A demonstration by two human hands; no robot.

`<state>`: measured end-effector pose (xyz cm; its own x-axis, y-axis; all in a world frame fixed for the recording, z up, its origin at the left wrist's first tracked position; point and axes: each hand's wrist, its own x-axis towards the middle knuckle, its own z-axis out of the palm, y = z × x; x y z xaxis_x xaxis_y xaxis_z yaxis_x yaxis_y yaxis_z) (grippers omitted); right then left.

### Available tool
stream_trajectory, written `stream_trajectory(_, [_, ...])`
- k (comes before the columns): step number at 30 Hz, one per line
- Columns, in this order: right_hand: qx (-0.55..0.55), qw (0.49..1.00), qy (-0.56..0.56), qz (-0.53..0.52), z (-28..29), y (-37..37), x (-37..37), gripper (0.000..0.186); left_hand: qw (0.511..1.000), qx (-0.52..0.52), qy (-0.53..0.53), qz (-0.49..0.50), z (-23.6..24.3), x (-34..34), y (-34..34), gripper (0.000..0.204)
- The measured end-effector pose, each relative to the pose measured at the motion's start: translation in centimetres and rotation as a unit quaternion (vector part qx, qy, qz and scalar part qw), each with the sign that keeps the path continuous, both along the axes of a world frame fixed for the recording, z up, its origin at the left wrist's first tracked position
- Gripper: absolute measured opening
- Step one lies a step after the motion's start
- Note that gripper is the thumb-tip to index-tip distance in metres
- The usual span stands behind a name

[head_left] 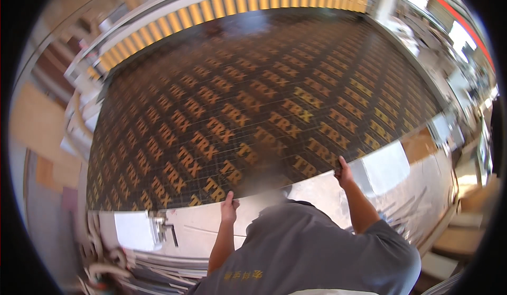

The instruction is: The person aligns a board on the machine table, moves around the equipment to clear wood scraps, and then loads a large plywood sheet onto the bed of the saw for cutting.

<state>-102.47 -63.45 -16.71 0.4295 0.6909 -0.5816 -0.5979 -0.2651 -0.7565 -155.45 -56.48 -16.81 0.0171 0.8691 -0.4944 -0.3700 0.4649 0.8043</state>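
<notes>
A large dark board [211,94] with a repeated orange printed pattern spans most of the head view, lying across a machine table. My left hand [229,205] grips its near edge left of centre, thumb on top. Further right, my right hand [343,171] holds the same edge, its fingers partly hidden by the board. Below the edge show white plates [132,229] and a metal fitting with a black handle [171,234]. A blurred grey smudge hides part of the board just beyond my body.
A rail with yellow slats [232,5] runs along the far side. Wooden panels [39,121] stand at the left, hoses [103,268] lie at lower left, and stacked boards [454,237] are at lower right. A white post [385,7] rises at the back right.
</notes>
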Motion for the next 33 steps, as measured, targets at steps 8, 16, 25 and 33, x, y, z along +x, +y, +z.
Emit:
stream_trajectory(8, [0.063,0.998,0.024,0.008,-0.1,-0.8,0.4,0.042,0.997,-0.039,0.071,0.004,0.1,0.3,-0.3,0.048])
stream_trajectory(16, [0.051,0.998,0.008,0.032,0.9,-0.3,0.1,0.047,0.997,-0.037,0.062,-0.009,-0.2,0.0,-0.2,0.061])
stream_trajectory(25, [0.054,0.998,0.004,0.040,0.8,-0.8,0.0,0.046,0.995,-0.064,0.073,-0.032,0.2,-0.2,-0.3,0.051])
stream_trajectory(33, [0.048,0.999,-0.005,0.023,1.1,0.1,-0.4,0.046,0.996,-0.045,0.071,-0.022,0.9,0.0,0.5,0.049])
